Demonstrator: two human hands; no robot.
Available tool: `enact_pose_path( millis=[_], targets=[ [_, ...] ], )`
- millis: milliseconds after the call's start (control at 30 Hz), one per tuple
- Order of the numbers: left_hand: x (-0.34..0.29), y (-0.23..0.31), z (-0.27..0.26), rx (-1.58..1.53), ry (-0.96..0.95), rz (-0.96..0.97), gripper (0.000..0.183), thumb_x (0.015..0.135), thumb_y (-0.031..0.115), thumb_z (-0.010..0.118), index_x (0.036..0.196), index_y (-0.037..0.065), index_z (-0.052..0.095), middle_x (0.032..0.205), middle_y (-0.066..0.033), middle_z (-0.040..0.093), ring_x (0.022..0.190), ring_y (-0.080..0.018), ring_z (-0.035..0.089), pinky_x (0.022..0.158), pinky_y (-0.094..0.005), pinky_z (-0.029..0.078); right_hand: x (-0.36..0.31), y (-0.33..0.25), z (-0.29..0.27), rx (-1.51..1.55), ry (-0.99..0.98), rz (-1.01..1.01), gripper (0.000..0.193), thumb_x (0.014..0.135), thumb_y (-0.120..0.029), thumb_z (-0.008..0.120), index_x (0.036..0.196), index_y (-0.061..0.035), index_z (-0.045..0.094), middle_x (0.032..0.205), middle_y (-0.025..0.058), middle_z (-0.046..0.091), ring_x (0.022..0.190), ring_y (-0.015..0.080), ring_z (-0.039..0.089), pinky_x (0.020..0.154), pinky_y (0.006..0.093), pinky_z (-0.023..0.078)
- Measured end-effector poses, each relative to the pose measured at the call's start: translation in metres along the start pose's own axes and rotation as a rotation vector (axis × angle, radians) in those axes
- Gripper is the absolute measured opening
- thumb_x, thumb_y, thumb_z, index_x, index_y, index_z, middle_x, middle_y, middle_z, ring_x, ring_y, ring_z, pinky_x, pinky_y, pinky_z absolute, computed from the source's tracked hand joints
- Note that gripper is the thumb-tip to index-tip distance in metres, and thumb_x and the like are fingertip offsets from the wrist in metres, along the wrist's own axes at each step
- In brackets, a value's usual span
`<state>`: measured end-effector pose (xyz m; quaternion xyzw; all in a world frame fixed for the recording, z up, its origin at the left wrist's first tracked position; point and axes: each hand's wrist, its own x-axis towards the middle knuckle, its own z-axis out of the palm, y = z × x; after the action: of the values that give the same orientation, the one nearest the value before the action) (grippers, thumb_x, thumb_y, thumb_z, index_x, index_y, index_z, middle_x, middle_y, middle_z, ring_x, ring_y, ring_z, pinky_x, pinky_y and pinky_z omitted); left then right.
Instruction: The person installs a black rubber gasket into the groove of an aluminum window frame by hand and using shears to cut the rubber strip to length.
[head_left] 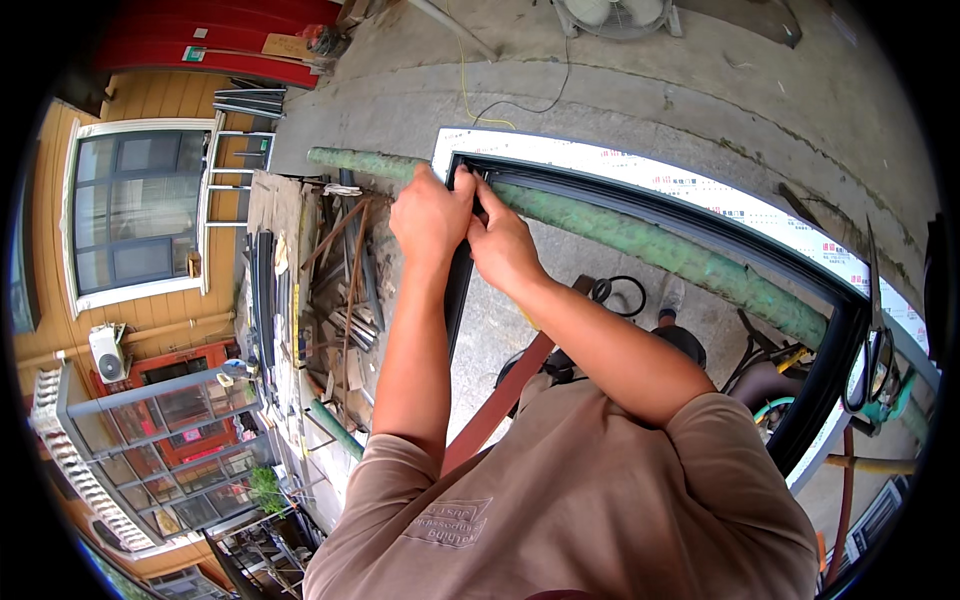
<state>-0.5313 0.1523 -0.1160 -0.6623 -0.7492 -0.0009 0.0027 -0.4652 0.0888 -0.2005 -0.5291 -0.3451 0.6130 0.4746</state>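
A large window frame (pixel 715 195), its outer face covered in printed white film, lies in front of me. A black rubber seal (pixel 625 190) runs along its inner edge. At the far left corner, my left hand (pixel 428 215) is closed with the thumb pressed down on the seal. Just right of it, my right hand (pixel 503 243) is also closed, its fingers pinching at the same corner. The fingers hide the bit of seal between them. Black-handled scissors (pixel 879 365) rest on the frame's right end.
A green, worn pipe (pixel 640 238) passes beneath the frame. Bars and scrap pieces (pixel 345 270) are heaped at the left by a wooden board (pixel 277 205). A floor fan (pixel 615 15) stands at the far side, with a dark cable (pixel 530 108) on the concrete.
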Motion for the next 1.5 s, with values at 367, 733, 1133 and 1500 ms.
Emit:
enact_pose_path(
  millis=[367, 733, 1133, 1500],
  targets=[
    [0.005, -0.013, 0.008, -0.028, 0.026, 0.09, 0.059, 0.1, 0.052, 0.066, 0.109, -0.007, 0.068, 0.105, -0.0377, 0.078, 0.104, -0.0565, 0.076, 0.097, -0.0608, 0.058, 0.0, -0.009, -0.011, -0.101, -0.064, 0.004, 0.073, 0.113, -0.034, 0.059, 0.18, -0.0168, 0.033, 0.154, 0.0314, 0.065, 0.14, 0.05, 0.064, 0.117, 0.0506, 0.053],
    [0.004, -0.015, 0.009, -0.031, 0.028, 0.113, 0.056, 0.1, 0.049, 0.067, 0.108, -0.006, 0.069, 0.104, -0.037, 0.078, 0.103, -0.0563, 0.076, 0.096, -0.0608, 0.059, 0.005, -0.002, -0.009, -0.084, -0.048, -0.081, 0.073, 0.113, -0.031, 0.061, 0.178, -0.0099, 0.034, 0.158, 0.0312, 0.062, 0.146, 0.0494, 0.06, 0.12, 0.0495, 0.05],
    [0.013, -0.019, 0.012, -0.005, 0.018, 0.146, 0.059, 0.101, 0.053, 0.066, 0.114, -0.005, 0.07, 0.11, -0.0364, 0.079, 0.11, -0.056, 0.076, 0.101, -0.059, 0.059, -0.002, -0.003, 0.023, 0.386, 0.115, 0.183, 0.05, 0.114, -0.028, 0.063, 0.155, -0.0001, 0.058, 0.132, 0.0184, 0.074, 0.116, 0.0296, 0.071, 0.097, 0.041, 0.057],
    [0.026, -0.033, 0.013, -0.036, 0.006, 0.253, 0.065, 0.105, 0.056, 0.063, 0.115, -0.008, 0.069, 0.114, -0.039, 0.077, 0.114, -0.056, 0.074, 0.104, -0.0572, 0.056, -0.012, -0.013, 0.038, 0.551, 0.299, 0.118, 0.043, 0.11, -0.02, 0.072, 0.148, 0.0004, 0.068, 0.133, 0.0188, 0.078, 0.119, 0.0266, 0.074, 0.101, 0.0376, 0.057]
  ],
)
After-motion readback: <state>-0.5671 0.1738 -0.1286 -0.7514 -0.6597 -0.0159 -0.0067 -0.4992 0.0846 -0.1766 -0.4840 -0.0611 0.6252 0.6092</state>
